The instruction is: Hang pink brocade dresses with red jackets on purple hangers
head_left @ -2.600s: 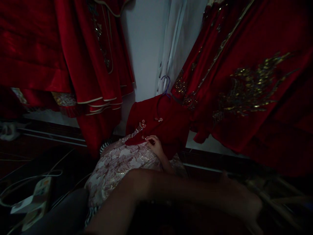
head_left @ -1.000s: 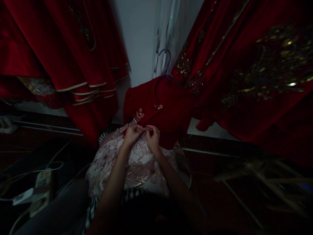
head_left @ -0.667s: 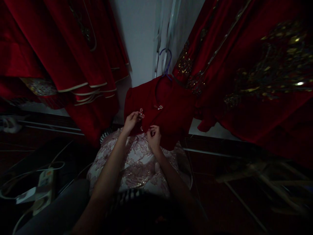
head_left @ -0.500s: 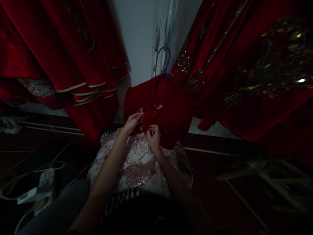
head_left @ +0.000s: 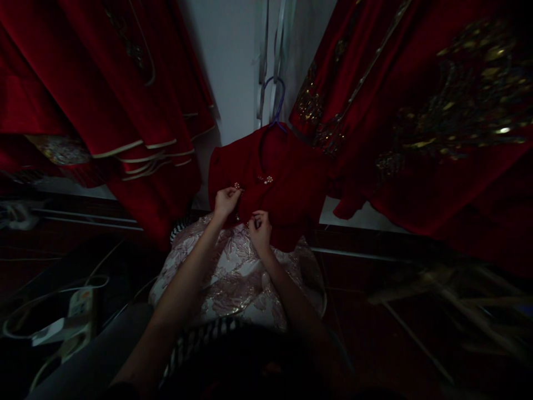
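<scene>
A short red jacket hangs on a purple hanger, its lower front lying over a pale pink floral cloth. Shiny flower-shaped ornaments sit along its front opening. My left hand is closed in a pinch at the jacket's left front edge, just under one ornament. My right hand has curled fingers with thumb and forefinger together at the jacket's lower front edge. The picture is dark, and the exact bit between the fingers of each hand is hard to see.
Red garments with pale trim hang at the left. At the right hangs a red garment with gold sequins. White cabinet doors stand behind. A power strip with cables lies at lower left; a blurred wooden frame is at lower right.
My left hand has shifted slightly up the jacket's front edge, with its fingers drawn closer together. My right hand stays at the lower edge. The whole view has shifted slightly.
</scene>
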`<state>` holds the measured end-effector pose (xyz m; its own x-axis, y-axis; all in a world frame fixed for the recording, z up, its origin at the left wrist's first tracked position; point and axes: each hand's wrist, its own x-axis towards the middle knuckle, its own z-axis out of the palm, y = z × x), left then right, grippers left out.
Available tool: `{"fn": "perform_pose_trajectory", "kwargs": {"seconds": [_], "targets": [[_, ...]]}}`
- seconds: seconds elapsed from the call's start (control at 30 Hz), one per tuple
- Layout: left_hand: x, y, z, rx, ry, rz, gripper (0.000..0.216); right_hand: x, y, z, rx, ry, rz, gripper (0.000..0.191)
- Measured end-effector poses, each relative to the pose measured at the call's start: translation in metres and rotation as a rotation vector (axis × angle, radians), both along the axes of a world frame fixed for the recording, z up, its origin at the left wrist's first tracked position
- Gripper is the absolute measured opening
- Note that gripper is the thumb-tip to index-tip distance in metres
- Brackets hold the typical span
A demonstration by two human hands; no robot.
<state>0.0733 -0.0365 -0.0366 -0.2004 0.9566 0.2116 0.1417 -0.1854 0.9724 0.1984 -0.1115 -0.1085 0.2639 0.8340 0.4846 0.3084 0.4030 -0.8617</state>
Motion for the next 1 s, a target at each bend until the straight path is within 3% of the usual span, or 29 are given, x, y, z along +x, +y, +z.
{"fn": "perform_pose_trajectory", "kwargs": {"seconds": [0.13, 0.27, 0.37, 0.5, 0.67, 1.0], "targets": [[0.013, -0.007, 0.014, -0.042, 0.09, -0.188, 0.034, 0.0, 0.001, -0.001, 0.014, -0.01, -0.003, 0.014], [0.033, -0.014, 0.042, 0.292, 0.233, -0.325, 0.032, 0.0, 0.001, -0.002, 0.03, -0.029, 0.001, 0.012], [0.043, -0.014, 0.065, 0.473, 0.562, -0.306, 0.03, 0.001, 0.001, -0.001, 0.012, -0.038, 0.0, 0.013], [0.046, -0.003, 0.087, 0.596, 0.993, -0.156, 0.027, 0.001, 0.001, -0.001, -0.006, -0.04, -0.003, 0.013], [0.041, 0.009, 0.098, 0.64, 1.246, -0.207, 0.021, 0.002, 0.0, 0.0, -0.01, -0.047, 0.0, 0.011], [0.045, 0.009, 0.11, 0.819, 1.324, -0.344, 0.016, 0.002, 0.0, 0.001, -0.032, -0.028, 0.006, 0.011]]}}
